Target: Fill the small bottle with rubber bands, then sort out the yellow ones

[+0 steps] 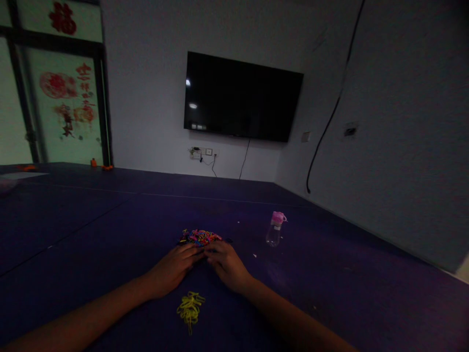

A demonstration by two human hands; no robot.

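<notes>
A heap of multicoloured rubber bands (pixel 201 236) lies on the purple surface (pixel 146 220) in front of me. Flat at its near left edge rests my left hand (pixel 178 266), fingers stretched out and touching the bands. My right hand (pixel 227 266) reaches the heap's near right edge, its fingers slightly bent and apart from the thumb. The fingertips of both hands almost meet, and they hide part of the heap. Closer to me, between my forearms, sits a smaller pile of yellow rubber bands (pixel 190 309).
A clear bottle with a pink lid (pixel 273 234) stands to the right of the heap. Tiny white scraps (pixel 255 255) dot the surface nearby. A television (pixel 242 98) hangs on the far wall, and a black cable (pixel 328 122) runs down the right wall.
</notes>
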